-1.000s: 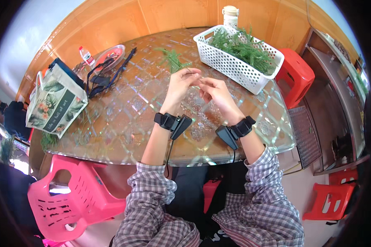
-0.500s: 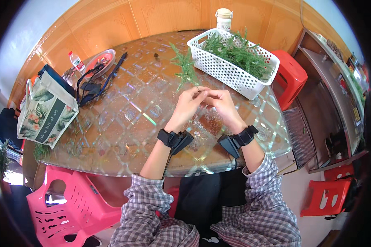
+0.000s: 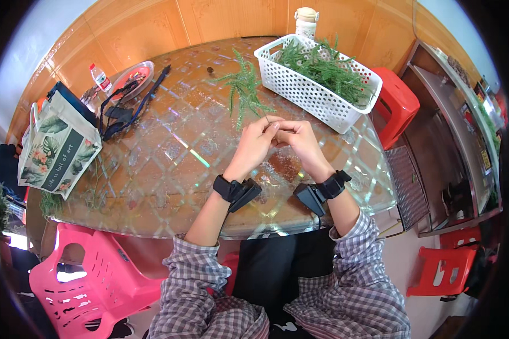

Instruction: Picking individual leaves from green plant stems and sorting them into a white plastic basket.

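Head view: a glass-topped brown counter (image 3: pixel 152 147) with a diamond pattern fills the middle, and a pink plastic armchair (image 3: pixel 110 265) stands at its near left edge. Toward the far right of the counter sits a white perforated basket (image 3: pixel 300 93), well filled with feathery green cuttings (image 3: pixel 328 70). A leaf-print tote bag (image 3: pixel 59 155) stands near the left edge. Next in size come the two bare hands, close together over the counter's middle. The left hand (image 3: pixel 255 142) has its grip narrow, thumb and forefinger pinching a stem; the right hand (image 3: pixel 302 144) also has a narrow grip, its fingertips meeting the left's, and I cannot tell whether they hold the stem too. That stem belongs to a single fern-like sprig (image 3: pixel 244 93), outside the basket, leaning up and away from the fingers just left of it. It carries plenty of green, so the handling of this one looks under way rather than finished. Whether the basket's cuttings are already handled or waiting, the view does not show. Smaller bits remain loose: thin green strands (image 3: pixel 51 204) below the tote bag, and pale crumbs (image 3: pixel 272 174) scattered near the wrists, not cleared away.
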The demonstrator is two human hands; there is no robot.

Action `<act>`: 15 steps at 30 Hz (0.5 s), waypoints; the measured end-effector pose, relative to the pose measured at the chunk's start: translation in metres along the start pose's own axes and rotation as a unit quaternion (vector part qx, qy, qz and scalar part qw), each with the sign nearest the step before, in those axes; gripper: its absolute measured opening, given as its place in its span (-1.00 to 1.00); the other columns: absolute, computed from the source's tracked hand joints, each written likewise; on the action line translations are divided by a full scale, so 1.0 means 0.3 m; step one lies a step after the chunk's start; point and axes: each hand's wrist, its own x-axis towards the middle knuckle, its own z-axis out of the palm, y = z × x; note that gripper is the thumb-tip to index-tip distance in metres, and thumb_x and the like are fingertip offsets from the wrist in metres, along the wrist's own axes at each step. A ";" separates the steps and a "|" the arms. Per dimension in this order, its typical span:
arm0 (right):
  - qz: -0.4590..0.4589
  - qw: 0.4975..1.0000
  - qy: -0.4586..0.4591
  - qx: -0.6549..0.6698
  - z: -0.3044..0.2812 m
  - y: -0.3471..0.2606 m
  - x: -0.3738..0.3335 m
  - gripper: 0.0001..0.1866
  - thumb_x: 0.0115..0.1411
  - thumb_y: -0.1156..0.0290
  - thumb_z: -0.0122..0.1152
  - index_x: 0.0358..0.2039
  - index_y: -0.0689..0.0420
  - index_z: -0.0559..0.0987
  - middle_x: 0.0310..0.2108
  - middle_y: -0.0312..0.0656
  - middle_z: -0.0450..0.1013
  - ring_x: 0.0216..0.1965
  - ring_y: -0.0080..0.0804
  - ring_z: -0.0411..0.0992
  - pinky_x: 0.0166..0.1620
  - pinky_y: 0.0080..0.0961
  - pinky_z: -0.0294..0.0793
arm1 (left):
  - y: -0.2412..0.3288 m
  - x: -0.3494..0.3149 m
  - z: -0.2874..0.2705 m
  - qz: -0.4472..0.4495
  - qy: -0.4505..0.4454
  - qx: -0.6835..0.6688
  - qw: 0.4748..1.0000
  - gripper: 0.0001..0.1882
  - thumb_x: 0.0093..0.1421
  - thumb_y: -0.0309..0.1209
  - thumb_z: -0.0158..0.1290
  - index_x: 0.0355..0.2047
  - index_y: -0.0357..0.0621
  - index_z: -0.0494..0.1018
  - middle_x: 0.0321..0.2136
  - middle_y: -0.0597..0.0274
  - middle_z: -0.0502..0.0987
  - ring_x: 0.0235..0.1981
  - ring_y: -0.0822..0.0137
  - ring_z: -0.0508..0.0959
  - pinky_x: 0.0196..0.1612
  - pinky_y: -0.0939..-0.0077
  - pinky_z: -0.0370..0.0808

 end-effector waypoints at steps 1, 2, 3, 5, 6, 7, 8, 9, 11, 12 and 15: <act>0.003 1.000 -0.002 -0.001 0.003 0.001 -0.001 -0.83 0.10 0.50 0.03 -0.36 0.31 0.55 -0.46 -0.22 0.48 -0.51 -0.55 0.43 -0.41 -0.66 0.41 | 0.001 -0.005 -0.007 0.001 -0.001 0.007 1.000 -0.79 0.19 -0.42 -0.12 -0.26 -0.29 0.43 -0.61 0.27 0.44 -0.61 0.55 0.36 -0.54 0.63 0.34; 0.003 1.000 -0.002 -0.002 0.002 0.001 -0.002 -0.83 0.10 0.50 0.03 -0.36 0.31 0.55 -0.46 -0.22 0.48 -0.51 -0.55 0.43 -0.41 -0.66 0.41 | 0.001 -0.007 -0.010 0.001 -0.002 0.015 1.000 -0.79 0.19 -0.42 -0.12 -0.26 -0.28 0.43 -0.61 0.28 0.44 -0.61 0.55 0.36 -0.54 0.63 0.34; 0.009 1.000 0.000 -0.006 0.001 0.000 -0.003 -0.83 0.10 0.48 0.04 -0.37 0.28 0.56 -0.47 -0.24 0.48 -0.50 -0.57 0.43 -0.40 -0.67 0.41 | 0.002 -0.007 -0.008 0.001 -0.002 0.015 1.000 -0.79 0.19 -0.42 -0.12 -0.26 -0.28 0.43 -0.61 0.28 0.44 -0.61 0.55 0.36 -0.54 0.63 0.34; 0.020 1.000 0.002 -0.012 -0.001 0.000 -0.003 -0.83 0.10 0.44 0.04 -0.37 0.22 0.56 -0.50 -0.29 0.48 -0.47 -0.60 0.43 -0.38 -0.67 0.39 | 0.003 -0.004 -0.001 -0.003 0.000 0.002 1.000 -0.79 0.19 -0.42 -0.12 -0.27 -0.28 0.43 -0.61 0.29 0.44 -0.62 0.56 0.36 -0.54 0.64 0.34; 0.021 1.000 0.003 -0.011 -0.003 -0.002 -0.002 -0.83 0.10 0.44 0.04 -0.37 0.22 0.56 -0.50 -0.29 0.48 -0.47 -0.60 0.43 -0.38 -0.67 0.39 | 0.007 -0.004 0.001 -0.006 0.000 -0.004 1.000 -0.79 0.19 -0.42 -0.12 -0.27 -0.28 0.43 -0.61 0.30 0.44 -0.62 0.56 0.35 -0.54 0.64 0.34; 0.021 1.000 0.000 -0.010 -0.004 -0.004 -0.002 -0.83 0.10 0.44 0.05 -0.37 0.22 0.56 -0.50 -0.29 0.48 -0.47 -0.60 0.43 -0.38 -0.67 0.39 | 0.011 -0.004 0.001 -0.006 -0.001 -0.004 1.000 -0.79 0.19 -0.42 -0.12 -0.27 -0.28 0.43 -0.61 0.30 0.44 -0.62 0.56 0.35 -0.54 0.64 0.34; 0.021 1.000 -0.003 -0.008 -0.005 -0.007 -0.002 -0.83 0.11 0.43 0.05 -0.37 0.22 0.56 -0.50 -0.28 0.48 -0.48 -0.60 0.43 -0.39 -0.67 0.39 | 0.014 -0.005 0.000 -0.011 -0.002 0.001 1.000 -0.79 0.19 -0.42 -0.13 -0.27 -0.28 0.43 -0.61 0.30 0.44 -0.61 0.56 0.36 -0.54 0.64 0.34; 0.021 1.000 -0.006 -0.006 -0.006 -0.007 -0.003 -0.83 0.11 0.43 0.05 -0.37 0.22 0.56 -0.51 -0.28 0.48 -0.48 -0.60 0.43 -0.39 -0.67 0.39 | 0.017 -0.006 -0.001 -0.016 -0.004 0.005 1.000 -0.79 0.20 -0.42 -0.13 -0.27 -0.28 0.43 -0.61 0.30 0.45 -0.61 0.57 0.36 -0.54 0.65 0.34; 0.021 1.000 -0.005 -0.006 -0.005 -0.004 -0.004 -0.83 0.11 0.43 0.05 -0.37 0.23 0.56 -0.51 -0.28 0.48 -0.48 -0.60 0.43 -0.39 -0.66 0.39 | 0.021 -0.007 -0.001 -0.021 -0.006 0.010 1.000 -0.80 0.20 -0.42 -0.13 -0.27 -0.28 0.43 -0.61 0.30 0.45 -0.61 0.57 0.36 -0.54 0.65 0.35; 0.021 1.000 -0.005 -0.007 -0.004 -0.004 -0.004 -0.82 0.11 0.42 0.04 -0.37 0.23 0.56 -0.51 -0.28 0.48 -0.48 -0.60 0.43 -0.39 -0.66 0.39 | 0.022 -0.007 0.000 -0.023 -0.005 0.007 1.000 -0.80 0.20 -0.43 -0.13 -0.27 -0.28 0.43 -0.60 0.31 0.45 -0.61 0.57 0.36 -0.54 0.65 0.35; 0.023 1.000 -0.006 -0.009 -0.006 -0.001 0.000 -0.82 0.12 0.42 0.04 -0.37 0.23 0.56 -0.51 -0.28 0.47 -0.48 -0.60 0.43 -0.38 -0.66 0.39 | 0.024 -0.008 0.000 -0.030 -0.003 0.002 1.000 -0.80 0.20 -0.43 -0.13 -0.27 -0.28 0.43 -0.60 0.31 0.45 -0.60 0.58 0.36 -0.54 0.66 0.35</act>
